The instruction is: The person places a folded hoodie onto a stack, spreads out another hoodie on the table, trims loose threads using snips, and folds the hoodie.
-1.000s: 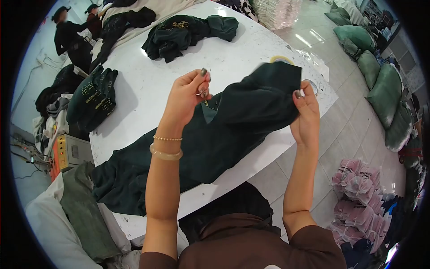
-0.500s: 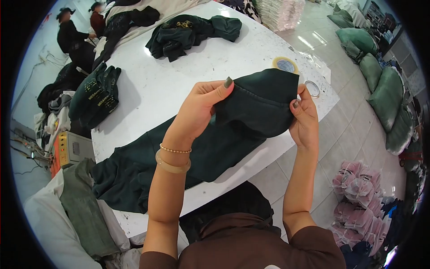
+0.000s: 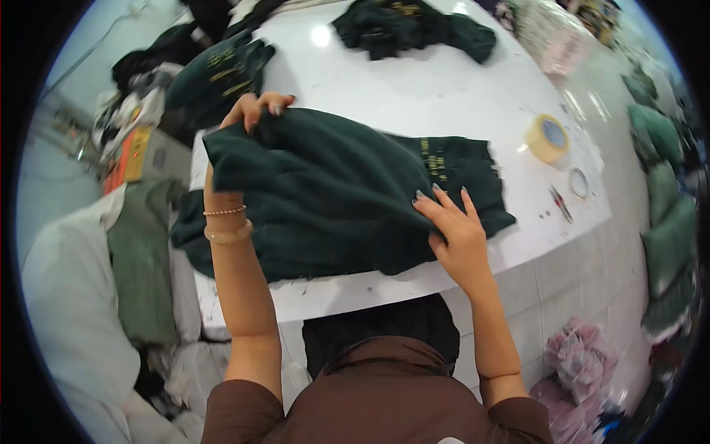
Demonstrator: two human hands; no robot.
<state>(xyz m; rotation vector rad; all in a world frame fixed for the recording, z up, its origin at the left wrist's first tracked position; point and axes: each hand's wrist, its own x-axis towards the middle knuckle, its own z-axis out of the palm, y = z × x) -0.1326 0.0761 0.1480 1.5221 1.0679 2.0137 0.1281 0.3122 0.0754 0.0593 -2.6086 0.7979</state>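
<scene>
A dark green garment (image 3: 333,200) with yellow lettering near its right end lies across the white table in front of me. My left hand (image 3: 255,115) is closed on its upper left part, lifting that end off the tabletop so the cloth slopes down to the right. Toward the other end, my right hand (image 3: 462,237) touches the cloth with its fingers spread; the thumb is partly tucked at the fabric's edge. Folds hide the garment's full shape.
A tape roll (image 3: 547,138), a thin ring (image 3: 579,183) and small red-handled snips (image 3: 561,204) lie on the table's right side. Dark green garments (image 3: 410,29) are at the back, with a folded stack (image 3: 218,78) at the left. Green sacks (image 3: 669,237) line the floor at right.
The cloth edge held up between both hands has been lowered and spread leftward. My left hand moved left with the fabric; my right hand came down and opened onto it. The view shifted.
</scene>
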